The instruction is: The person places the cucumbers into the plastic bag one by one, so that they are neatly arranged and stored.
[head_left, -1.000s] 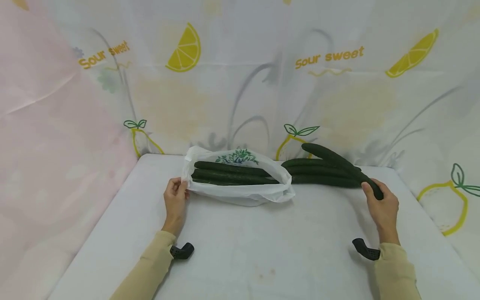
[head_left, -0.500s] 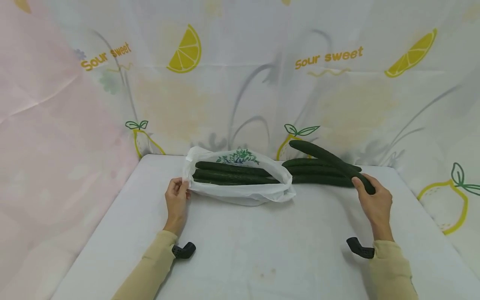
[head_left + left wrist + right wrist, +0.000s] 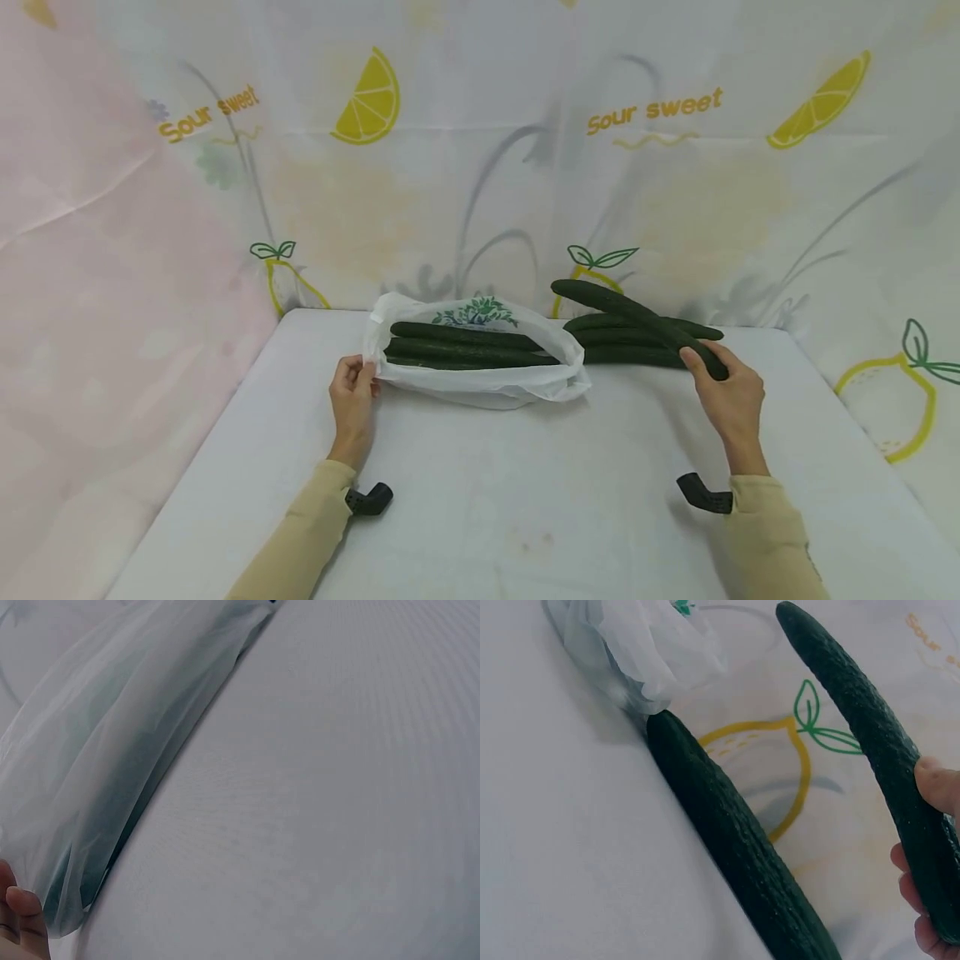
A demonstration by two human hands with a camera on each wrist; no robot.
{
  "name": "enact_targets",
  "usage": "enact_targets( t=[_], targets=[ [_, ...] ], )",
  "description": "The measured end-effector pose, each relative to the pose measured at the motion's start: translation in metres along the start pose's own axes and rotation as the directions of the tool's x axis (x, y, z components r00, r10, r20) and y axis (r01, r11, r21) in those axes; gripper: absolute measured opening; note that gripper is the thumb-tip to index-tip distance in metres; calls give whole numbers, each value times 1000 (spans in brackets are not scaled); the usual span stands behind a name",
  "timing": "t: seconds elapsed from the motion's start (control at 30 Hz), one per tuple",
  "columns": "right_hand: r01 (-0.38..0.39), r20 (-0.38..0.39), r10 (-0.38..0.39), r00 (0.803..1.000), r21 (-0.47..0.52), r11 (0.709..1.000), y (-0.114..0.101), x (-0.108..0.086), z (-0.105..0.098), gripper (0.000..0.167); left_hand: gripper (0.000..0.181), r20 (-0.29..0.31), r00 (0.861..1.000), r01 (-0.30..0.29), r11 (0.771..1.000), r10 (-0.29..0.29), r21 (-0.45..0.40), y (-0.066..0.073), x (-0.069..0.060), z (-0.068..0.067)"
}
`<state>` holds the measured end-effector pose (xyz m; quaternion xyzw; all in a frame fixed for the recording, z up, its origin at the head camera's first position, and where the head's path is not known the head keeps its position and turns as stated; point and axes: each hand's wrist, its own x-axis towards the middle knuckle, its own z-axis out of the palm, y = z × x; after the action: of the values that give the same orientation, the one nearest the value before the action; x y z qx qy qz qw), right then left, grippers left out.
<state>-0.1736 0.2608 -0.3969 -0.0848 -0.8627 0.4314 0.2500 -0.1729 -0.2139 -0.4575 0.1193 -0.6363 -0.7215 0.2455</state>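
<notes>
Cloth backs white table; left fingers pinch bag, right fingers grip cucumber.

Head view: the desk is seen from above its 6 o'clock side, forward and down, at the longest range, toward the printed backdrop at 12 o'clock. Left wrist view: the white bag is faced at close range, the left hand cut off at 8 o'clock. Right wrist view: the held cucumber is framed close at 3 o'clock. The white bag is shared by all views; the lemon outline, by head and right wrist.
</notes>
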Motion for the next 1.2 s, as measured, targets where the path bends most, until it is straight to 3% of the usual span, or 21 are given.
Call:
enact_targets(
  t=[0.5,0.77,1.2],
  targets=[
    [63,102,-62,993,-1,998,-16,-10,23,51,11,5,1000,-5,1000,6,-10,2,-1,0],
    [108,122,-107,987,-5,994,-24,-14,35,49,4,-1,1000,1,1000,-1,10,1,-1,0],
    [167,161,-162,974,-16,986,-41,-17,51,47,10,4,1000,-1,1000,1,-8,3,-2,0]
  ],
)
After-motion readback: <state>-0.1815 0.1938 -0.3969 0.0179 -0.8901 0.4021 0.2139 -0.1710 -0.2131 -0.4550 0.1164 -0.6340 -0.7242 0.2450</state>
